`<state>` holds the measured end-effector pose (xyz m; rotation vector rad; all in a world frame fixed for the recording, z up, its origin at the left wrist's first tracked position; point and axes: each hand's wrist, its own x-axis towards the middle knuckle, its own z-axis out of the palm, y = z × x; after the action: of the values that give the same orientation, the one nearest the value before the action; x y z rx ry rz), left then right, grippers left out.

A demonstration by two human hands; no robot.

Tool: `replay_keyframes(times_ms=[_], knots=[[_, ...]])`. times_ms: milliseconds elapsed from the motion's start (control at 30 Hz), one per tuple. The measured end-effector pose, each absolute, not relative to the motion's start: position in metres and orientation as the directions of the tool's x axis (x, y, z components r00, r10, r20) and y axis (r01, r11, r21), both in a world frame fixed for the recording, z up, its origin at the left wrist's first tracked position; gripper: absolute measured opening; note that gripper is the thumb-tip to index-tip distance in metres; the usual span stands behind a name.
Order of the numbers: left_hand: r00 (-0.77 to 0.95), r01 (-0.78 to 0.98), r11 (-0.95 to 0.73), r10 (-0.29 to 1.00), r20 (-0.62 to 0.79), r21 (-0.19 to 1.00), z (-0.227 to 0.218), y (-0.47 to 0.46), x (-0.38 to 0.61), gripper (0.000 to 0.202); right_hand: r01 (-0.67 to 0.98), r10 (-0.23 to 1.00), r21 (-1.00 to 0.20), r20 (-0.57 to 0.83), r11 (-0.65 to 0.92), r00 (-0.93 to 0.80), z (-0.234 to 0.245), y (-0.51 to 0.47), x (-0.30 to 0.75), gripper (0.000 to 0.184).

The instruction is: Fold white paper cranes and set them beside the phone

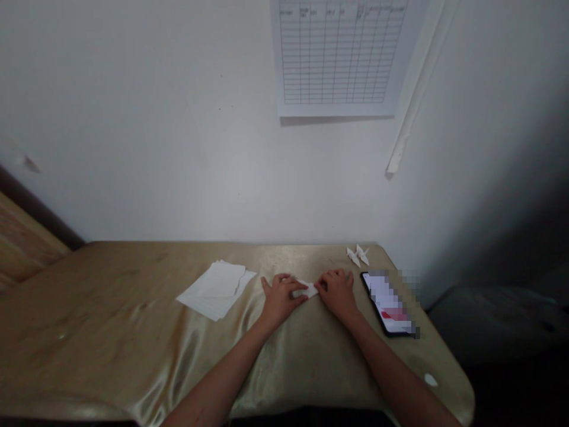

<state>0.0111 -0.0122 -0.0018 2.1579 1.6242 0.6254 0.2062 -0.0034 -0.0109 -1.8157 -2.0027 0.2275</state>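
Observation:
A small white folded piece of paper lies on the cloth-covered table between my two hands. My left hand grips its left side, thumb and index finger closed on it while the other fingers curl above. At its right end, my right hand pinches the edge with fingers bent together. The hands cover part of the paper, so its full folded shape is hidden. Left of my left hand rests a loose stack of white paper sheets. Two small folded paper cranes sit beyond my right hand.
A lit smartphone, partly pixelated, lies right of my right hand. Near the front right of the golden tablecloth is a small white spot. The wall behind carries a printed chart and a pale strip.

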Motion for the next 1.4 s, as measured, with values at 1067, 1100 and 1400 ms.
replay_keyframes(times_ms=[1067, 1100, 1400], knots=[[0.295, 0.81, -0.315, 0.948, 0.12, 0.494, -0.0001, -0.0046, 0.0108, 0.014, 0.916, 0.975, -0.376, 0.215, 0.136, -0.057, -0.0088, -0.0046, 0.2044, 0.016], [0.297, 0.811, -0.315, 0.948, 0.117, 0.493, -0.0003, -0.0043, 0.0106, 0.014, 0.918, 0.975, -0.374, 0.215, 0.134, -0.055, -0.0091, -0.0046, 0.2045, 0.016], [0.317, 0.813, -0.346, 0.938, 0.143, 0.468, -0.0019, -0.0084, 0.0115, 0.024, 0.927, 0.97, -0.345, 0.233, 0.147, -0.067, -0.0131, -0.0039, 0.2029, 0.016]])
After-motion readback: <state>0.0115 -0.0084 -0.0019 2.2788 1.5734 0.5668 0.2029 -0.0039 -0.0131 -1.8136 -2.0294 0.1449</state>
